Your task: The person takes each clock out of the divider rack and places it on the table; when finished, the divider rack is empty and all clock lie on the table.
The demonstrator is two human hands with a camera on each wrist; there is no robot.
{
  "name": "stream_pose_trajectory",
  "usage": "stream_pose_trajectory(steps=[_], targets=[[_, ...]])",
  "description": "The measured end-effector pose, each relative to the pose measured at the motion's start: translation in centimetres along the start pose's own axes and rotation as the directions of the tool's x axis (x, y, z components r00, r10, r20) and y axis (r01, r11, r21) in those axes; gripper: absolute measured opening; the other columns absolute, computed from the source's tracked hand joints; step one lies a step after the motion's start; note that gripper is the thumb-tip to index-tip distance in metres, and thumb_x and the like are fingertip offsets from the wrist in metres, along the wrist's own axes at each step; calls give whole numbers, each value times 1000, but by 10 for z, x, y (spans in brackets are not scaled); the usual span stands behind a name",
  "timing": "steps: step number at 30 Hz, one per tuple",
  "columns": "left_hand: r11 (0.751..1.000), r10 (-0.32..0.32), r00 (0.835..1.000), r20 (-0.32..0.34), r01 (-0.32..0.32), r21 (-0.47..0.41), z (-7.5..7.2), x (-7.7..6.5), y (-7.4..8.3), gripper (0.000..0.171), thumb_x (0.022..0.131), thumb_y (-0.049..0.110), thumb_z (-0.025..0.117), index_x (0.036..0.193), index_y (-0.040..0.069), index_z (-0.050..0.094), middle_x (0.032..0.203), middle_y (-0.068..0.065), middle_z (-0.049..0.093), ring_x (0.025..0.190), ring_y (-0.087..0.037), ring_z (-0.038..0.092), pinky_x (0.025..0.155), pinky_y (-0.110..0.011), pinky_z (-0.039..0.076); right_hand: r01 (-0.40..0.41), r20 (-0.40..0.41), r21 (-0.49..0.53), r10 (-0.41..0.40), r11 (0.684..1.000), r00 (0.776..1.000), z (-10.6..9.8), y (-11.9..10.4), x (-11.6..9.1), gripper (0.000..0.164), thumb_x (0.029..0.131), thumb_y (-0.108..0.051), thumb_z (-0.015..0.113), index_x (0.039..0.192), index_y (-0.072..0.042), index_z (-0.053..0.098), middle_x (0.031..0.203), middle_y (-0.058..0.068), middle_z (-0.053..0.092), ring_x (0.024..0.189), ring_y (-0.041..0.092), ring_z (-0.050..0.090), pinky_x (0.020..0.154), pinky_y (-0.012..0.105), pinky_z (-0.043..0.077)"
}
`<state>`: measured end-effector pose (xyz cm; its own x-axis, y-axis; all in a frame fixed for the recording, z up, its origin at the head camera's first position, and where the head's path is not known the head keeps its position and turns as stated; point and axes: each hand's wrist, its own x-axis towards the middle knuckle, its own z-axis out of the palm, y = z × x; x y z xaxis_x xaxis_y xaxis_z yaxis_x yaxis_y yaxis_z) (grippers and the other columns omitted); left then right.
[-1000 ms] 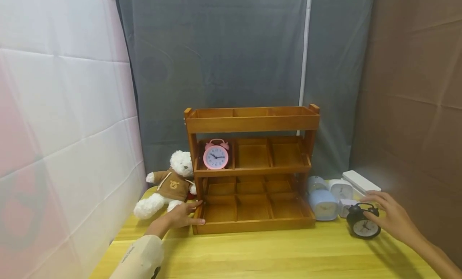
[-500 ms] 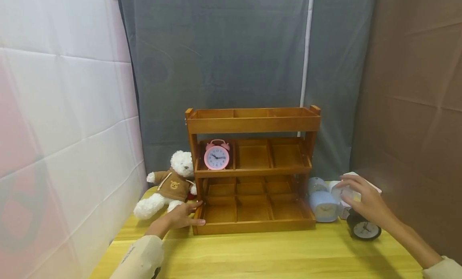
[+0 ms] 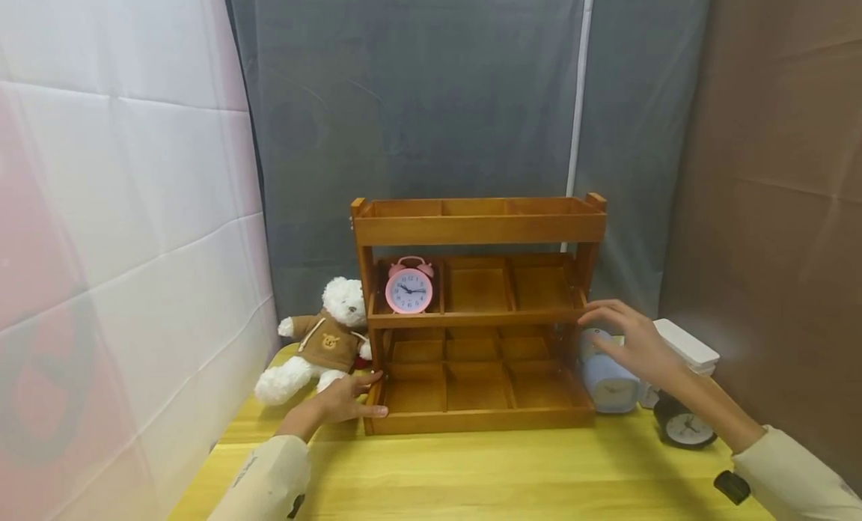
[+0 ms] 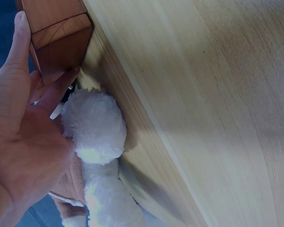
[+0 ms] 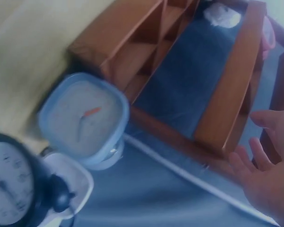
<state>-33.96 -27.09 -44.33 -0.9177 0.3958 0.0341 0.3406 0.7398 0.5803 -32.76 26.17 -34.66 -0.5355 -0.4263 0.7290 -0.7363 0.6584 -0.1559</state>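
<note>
A brown wooden shelf rack (image 3: 478,422) with divided tiers stands on the table. At its lower left front corner, my left hand (image 3: 342,403) grips the wood, thumb in front and fingers against the side; the left wrist view shows this hand (image 4: 28,142) close to the corner. My right hand (image 3: 636,343) hovers at the right end of the middle tier, holding nothing. Its fingers are spread and slightly bent in the right wrist view, near the tier's end (image 5: 217,137). A pink twin-bell alarm clock (image 3: 408,290) sits in the middle tier's left compartment.
A white teddy bear (image 3: 330,341) in a brown hoodie sits left of the rack. Right of it are a blue clock (image 3: 611,386), a black twin-bell clock (image 3: 683,424) and a white box (image 3: 685,345). Fabric walls enclose the yellow wooden table (image 3: 471,476).
My right hand has moved left from above the black clock to the rack's right end. The left hand has stayed at its corner. The head view has shifted slightly.
</note>
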Motion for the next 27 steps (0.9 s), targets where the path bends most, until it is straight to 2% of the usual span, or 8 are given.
stream_pose_trajectory(steps=[3, 6, 10, 14, 22, 27], targets=[[1000, 1, 1000, -5, -1, 11, -1, 0, 2, 87, 86, 36, 87, 153, -3, 47, 141, -36, 55, 124, -48, 62, 104, -58, 49, 22, -12, 38, -22, 999, 1000, 7, -7, 14, 40, 79, 10, 83, 110, -13, 76, 125, 11, 68, 114, 33, 66, 98, 23, 51], [1000, -3, 1000, -7, 3, 16, -3, -1, 5, 86, 86, 36, 87, 152, -3, 48, 139, -36, 57, 123, -47, 63, 104, -58, 49, 48, -25, 67, -46, 997, 999, 16, -14, 26, 37, 79, 10, 84, 109, -10, 77, 123, 12, 70, 112, 32, 67, 97, 18, 48], [1000, 0, 1000, -11, 0, 10, -2, -2, 6, 85, 85, 34, 88, 152, -3, 49, 139, -36, 57, 122, -47, 64, 103, -58, 50, 66, -19, 91, -65, 994, 998, 28, -23, 42, 35, 80, 9, 82, 109, -10, 77, 120, 10, 71, 110, 31, 68, 91, 35, 57], [1000, -5, 1000, -10, 5, 1, -1, -2, 5, 86, 85, 33, 88, 152, -3, 48, 142, -36, 55, 124, -48, 62, 104, -57, 50, 60, -11, 137, -59, 989, 998, 38, -31, 57, 34, 83, 8, 81, 112, -9, 76, 120, 9, 72, 113, 30, 69, 91, 48, 57], [1000, -13, 1000, -13, 12, -26, -1, -3, 7, 86, 86, 33, 87, 153, -3, 47, 145, -36, 52, 127, -50, 60, 105, -58, 48, 12, 18, 267, -17, 964, 1000, 60, -48, 91, 30, 90, 6, 75, 118, -4, 74, 120, 11, 72, 113, 33, 70, 91, 42, 60], [999, -14, 1000, -12, 14, -42, -1, -2, 6, 86, 85, 31, 88, 153, -3, 47, 145, -36, 52, 127, -51, 59, 105, -58, 49, -20, 50, 338, 3, 941, 999, 74, -63, 112, 28, 93, 3, 74, 121, 0, 72, 123, 14, 71, 109, 38, 70, 93, 43, 59]])
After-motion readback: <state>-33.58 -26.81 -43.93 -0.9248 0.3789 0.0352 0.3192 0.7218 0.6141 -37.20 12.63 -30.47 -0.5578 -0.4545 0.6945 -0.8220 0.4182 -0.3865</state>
